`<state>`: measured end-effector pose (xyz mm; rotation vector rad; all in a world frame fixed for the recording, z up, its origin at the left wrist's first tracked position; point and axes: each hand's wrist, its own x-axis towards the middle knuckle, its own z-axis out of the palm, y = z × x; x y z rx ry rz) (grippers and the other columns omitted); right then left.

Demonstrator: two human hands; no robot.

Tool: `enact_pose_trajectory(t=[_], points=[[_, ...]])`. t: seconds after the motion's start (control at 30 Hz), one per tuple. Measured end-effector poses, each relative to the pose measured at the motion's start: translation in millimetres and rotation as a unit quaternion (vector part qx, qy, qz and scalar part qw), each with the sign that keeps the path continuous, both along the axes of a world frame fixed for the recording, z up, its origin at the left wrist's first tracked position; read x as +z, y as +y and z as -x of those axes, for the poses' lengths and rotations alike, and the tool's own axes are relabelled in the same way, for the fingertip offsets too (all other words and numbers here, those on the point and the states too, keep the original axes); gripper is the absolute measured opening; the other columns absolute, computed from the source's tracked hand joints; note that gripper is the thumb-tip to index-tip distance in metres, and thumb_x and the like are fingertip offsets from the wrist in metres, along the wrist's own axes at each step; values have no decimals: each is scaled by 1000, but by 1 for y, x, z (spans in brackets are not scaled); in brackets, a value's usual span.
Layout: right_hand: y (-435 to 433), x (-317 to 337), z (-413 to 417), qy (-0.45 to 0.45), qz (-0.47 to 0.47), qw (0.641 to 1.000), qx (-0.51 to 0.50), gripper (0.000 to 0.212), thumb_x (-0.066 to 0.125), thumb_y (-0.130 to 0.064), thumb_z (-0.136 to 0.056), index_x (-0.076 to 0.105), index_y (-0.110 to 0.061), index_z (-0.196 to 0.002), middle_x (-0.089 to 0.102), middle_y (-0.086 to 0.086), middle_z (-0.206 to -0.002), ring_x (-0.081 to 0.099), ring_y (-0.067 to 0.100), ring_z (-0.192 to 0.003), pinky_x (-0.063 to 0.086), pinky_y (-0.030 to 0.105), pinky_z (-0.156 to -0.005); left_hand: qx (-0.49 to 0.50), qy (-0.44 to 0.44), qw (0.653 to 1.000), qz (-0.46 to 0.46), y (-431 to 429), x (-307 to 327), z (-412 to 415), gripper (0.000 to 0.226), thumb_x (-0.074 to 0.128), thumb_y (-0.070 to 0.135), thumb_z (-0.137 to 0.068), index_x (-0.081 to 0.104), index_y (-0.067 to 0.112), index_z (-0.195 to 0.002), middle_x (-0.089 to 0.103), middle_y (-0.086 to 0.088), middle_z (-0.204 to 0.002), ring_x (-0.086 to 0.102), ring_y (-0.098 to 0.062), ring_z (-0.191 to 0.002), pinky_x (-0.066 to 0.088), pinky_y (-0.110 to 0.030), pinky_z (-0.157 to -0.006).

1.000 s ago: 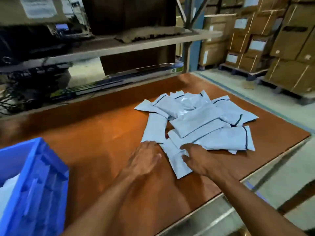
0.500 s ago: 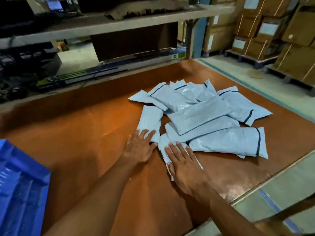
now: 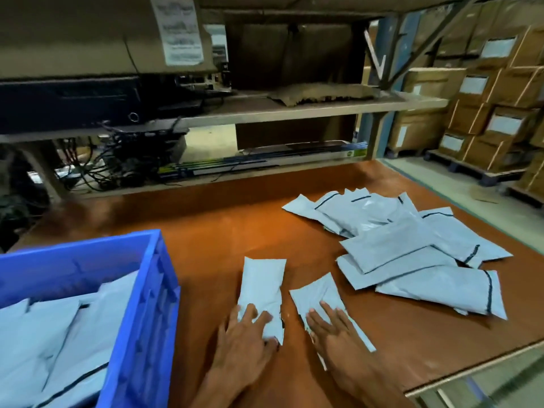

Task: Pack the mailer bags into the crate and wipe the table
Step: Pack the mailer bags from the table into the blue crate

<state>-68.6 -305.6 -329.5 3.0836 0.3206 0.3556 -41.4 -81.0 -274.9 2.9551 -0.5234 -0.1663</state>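
Both forearms reach forward from the near edge of the orange-brown table [image 3: 235, 225], palms down. The left hand [image 3: 250, 334] lies flat with fingers spread on the near end of one grey mailer bag [image 3: 262, 287], which lies lengthwise away from the person. The right hand [image 3: 332, 334] presses with straight fingers on a second bag [image 3: 321, 298], angled slightly and just beside the first. Neither hand seems to curl round its bag, though the thumbs are hard to make out. The pile of mailer bags [image 3: 412, 248] lies apart, farther right. The blue crate [image 3: 159, 260] stands at the left and holds packed bags [image 3: 59, 334].
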Motion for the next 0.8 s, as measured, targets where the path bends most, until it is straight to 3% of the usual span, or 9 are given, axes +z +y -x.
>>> enact_pose_trajectory(t=[0.07, 0.13, 0.2, 0.27, 0.33, 0.53, 0.6, 0.67, 0.8], points=[[24, 13, 11, 45, -31, 998, 42, 63, 8, -35, -104, 70, -30, -117, 67, -13, -124, 36, 18, -135, 23, 32, -111, 44, -9, 999, 28, 14, 8, 18, 54, 27, 67, -80, 47, 39, -122, 40, 13, -127, 30, -17, -135, 34, -42, -107], [43, 32, 19, 75, -65, 995, 27, 58, 10, -46, -103, 61, -37, -127, 57, -19, -137, 37, 13, -137, 33, 30, -107, 83, -38, 994, 57, 24, 12, 24, 54, 29, 68, -80, 49, 37, -119, 39, 12, -125, 34, -16, -131, 36, -41, -103], [52, 44, 15, 93, -81, 992, -1, 61, 7, -64, -95, 34, -45, -147, 24, -17, -159, 16, 14, -149, 24, 40, -116, 112, -26, 990, 77, 30, 6, 19, 58, 35, 67, -87, 37, 39, -139, 28, 9, -145, 25, -21, -139, 31, -45, -110], [55, 37, 9, 155, -80, 984, -26, 68, 8, -77, -89, 2, -50, -151, -16, -17, -156, -15, 12, -147, 3, 46, -120, 118, 15, 990, 79, 33, -2, 10, 69, 34, 68, -92, 14, 41, -152, 5, 7, -161, 7, -30, -147, 20, -50, -117], [59, 29, 6, 165, -69, 983, -34, 69, 10, -78, -90, -11, -51, -149, -28, -16, -152, -24, 13, -144, -7, 46, -119, 104, 33, 992, 66, 30, -10, 4, 71, 28, 67, -95, -2, 42, -154, -10, 8, -164, -2, -32, -150, 12, -52, -119], [67, 16, 1, 116, -87, 989, -33, 72, -15, -66, -86, -1, -44, -153, -18, -13, -156, -16, 18, -147, -10, 36, -114, 108, -4, 994, 24, 7, -17, 2, 67, 28, 50, -100, -9, 39, -155, -8, -9, -164, -1, -41, -149, 9, -52, -120], [65, 18, -1, 112, -57, 991, -43, 66, -1, -60, -95, 19, -38, -154, 6, -7, -162, 8, 24, -150, 7, 38, -117, 119, -2, 993, 16, 0, -18, 0, 71, 28, 57, -99, -10, 38, -155, -6, -12, -164, 1, -44, -148, 11, -54, -117], [66, 13, -2, 122, -57, 989, -53, 56, 17, -51, -100, 47, -30, -143, 45, -1, -150, 45, 26, -136, 29, 35, -114, 124, -8, 992, -6, -3, -21, 0, 73, 26, 63, -98, -11, 36, -155, -6, -14, -164, 4, -44, -147, 14, -54, -117], [60, 15, -5, 124, -72, 990, -10, 63, 7, -40, -105, 59, -20, -134, 57, 3, -140, 54, 30, -128, 25, 34, -106, 106, -21, 994, -26, -1, -6, 0, 60, 23, 48, -104, 1, 31, -157, 6, -13, -163, 21, -39, -141, 24, -52, -113]])
